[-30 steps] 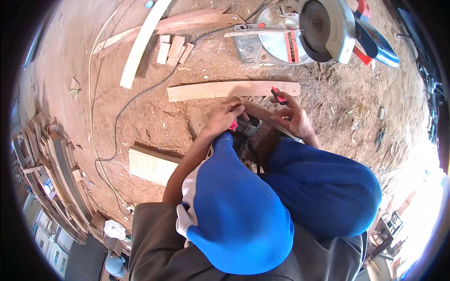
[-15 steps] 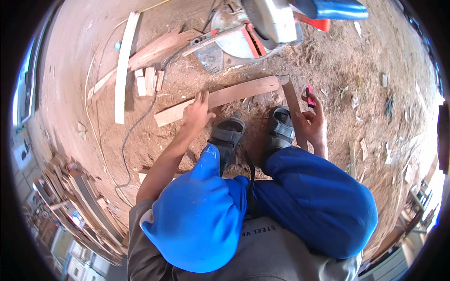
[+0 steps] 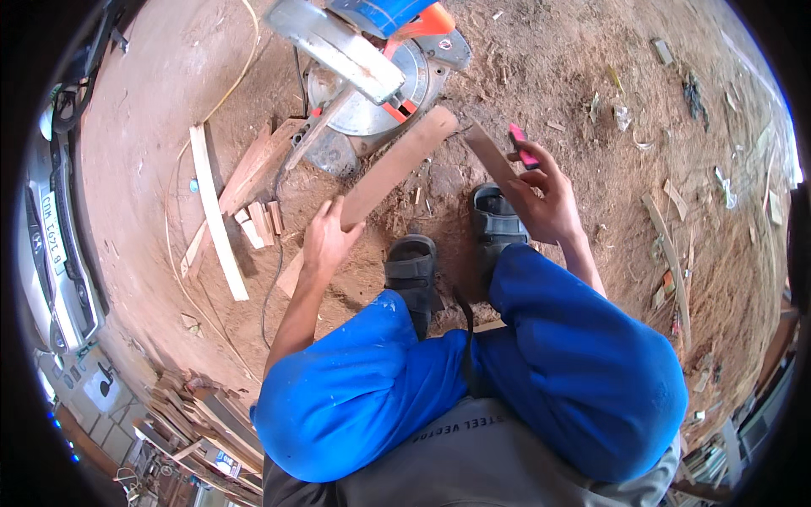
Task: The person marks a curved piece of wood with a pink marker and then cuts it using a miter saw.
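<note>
My left hand [image 3: 328,239] is closed around a flat, pale wooden board [image 3: 401,166] with a rounded far end. It slants from beside my left sandal up toward the miter saw. My right hand [image 3: 547,198] is closed on a second, narrower wooden board [image 3: 492,158], whose far end lies close to the first board's tip. Between the fingers of that same hand is a small pink-and-black object [image 3: 524,145], its kind unclear. Part of the second board is hidden behind my hand.
A miter saw [image 3: 363,84] with a blue and orange top stands on the sawdust-covered ground ahead. Left of it lie a long pale strip [image 3: 218,215], short wood offcuts [image 3: 260,224] and a cable [image 3: 169,220]. Stacked wood [image 3: 203,431] is at lower left, a parked car [image 3: 59,245] at far left.
The view has turned, so the saw now appears farther left. The left-hand board points more steeply away from me, and both boards' far ends have shifted left in the picture.
</note>
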Motion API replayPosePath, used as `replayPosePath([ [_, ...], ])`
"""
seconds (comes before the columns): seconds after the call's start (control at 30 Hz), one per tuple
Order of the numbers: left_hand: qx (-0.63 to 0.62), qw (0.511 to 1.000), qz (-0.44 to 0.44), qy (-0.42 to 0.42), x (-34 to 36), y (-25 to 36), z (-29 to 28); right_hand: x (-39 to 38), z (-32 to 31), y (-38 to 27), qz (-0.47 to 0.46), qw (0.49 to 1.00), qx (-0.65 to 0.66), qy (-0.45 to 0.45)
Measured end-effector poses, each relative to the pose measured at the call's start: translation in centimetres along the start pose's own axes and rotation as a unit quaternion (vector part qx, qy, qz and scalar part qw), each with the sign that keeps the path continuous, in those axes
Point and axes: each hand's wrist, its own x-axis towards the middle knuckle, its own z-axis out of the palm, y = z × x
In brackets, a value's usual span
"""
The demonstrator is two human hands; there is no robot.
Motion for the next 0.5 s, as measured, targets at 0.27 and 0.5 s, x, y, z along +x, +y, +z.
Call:
replayPosePath([
  [0.27,0.054,0.997,-0.043,0.015,1.1,-4.0,0.8,3.9,9.2,1.5,-0.045,0.995,0.050,-0.080],
  [0.5,0.038,0.994,-0.014,0.106,-4.0,-6.7,2.3,2.9,13.5,1.1,-0.087,0.987,0.110,-0.077],
])
